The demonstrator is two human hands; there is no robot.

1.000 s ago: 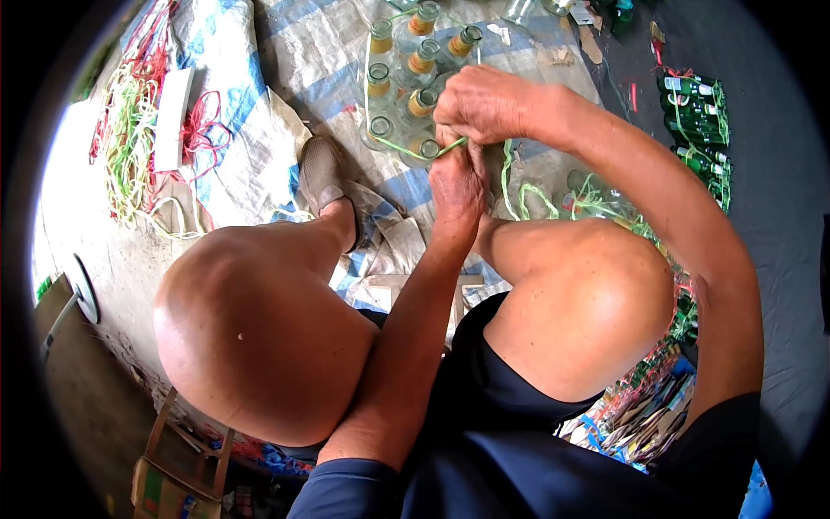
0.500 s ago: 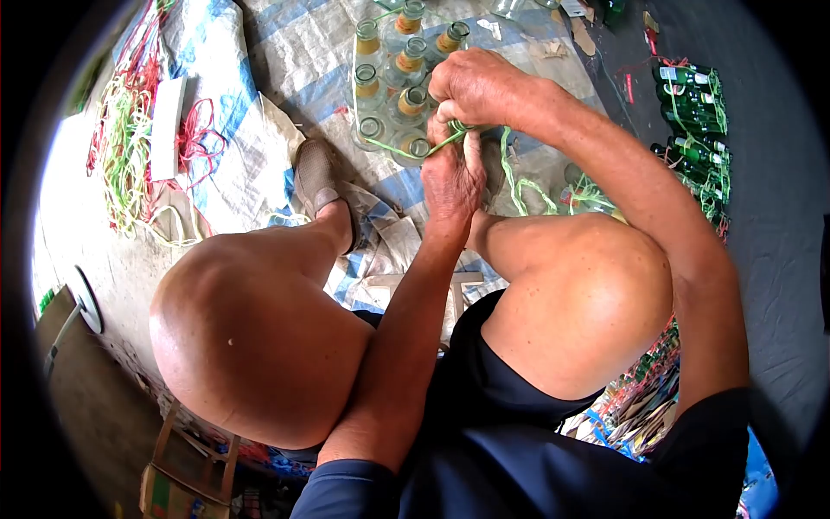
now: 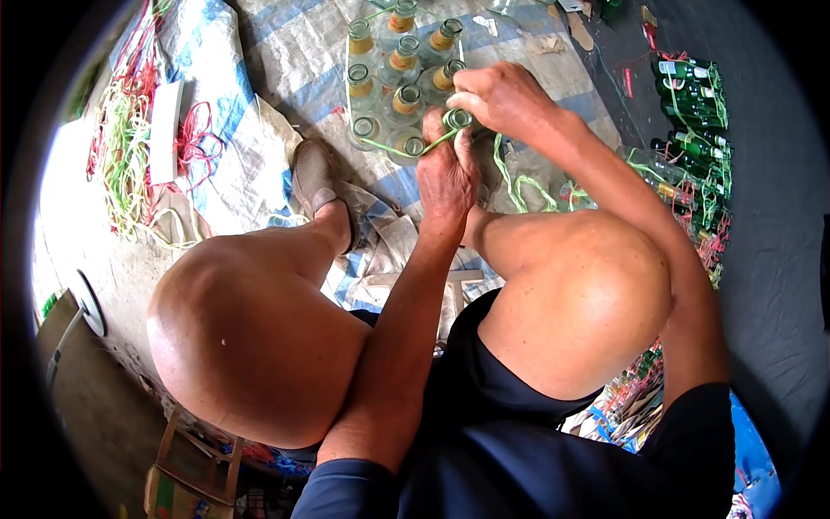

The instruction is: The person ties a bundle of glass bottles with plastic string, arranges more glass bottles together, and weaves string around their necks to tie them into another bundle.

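Observation:
Clear glass bottles (image 3: 405,62) with yellowish neck labels stand in a tight block on the sheet. A green plastic cord (image 3: 389,150) runs along the near side of their necks to the corner bottle (image 3: 457,119). My left hand (image 3: 448,177) is closed around that corner bottle's neck, with the cord passing by its fingers. Just beyond it, my right hand (image 3: 503,99) has its fingers pinched together beside the corner bottle's mouth; it appears to hold the cord, though the fingertips hide most of it. A loose tail of green cord (image 3: 510,177) hangs to the right of the hands.
Bundles of green bottles (image 3: 692,99) tied with cord lie at the right. Red and green cords (image 3: 125,147) are heaped at the left beside a white strip (image 3: 166,130). A blue-and-white woven sheet (image 3: 294,39) covers the floor, and a brush (image 3: 649,30) lies at the upper right.
My right hand has dropped lower and to the right, uncovering the corner bottle's mouth. My left hand stays at the corner, and the bottles have shifted slightly left in view.

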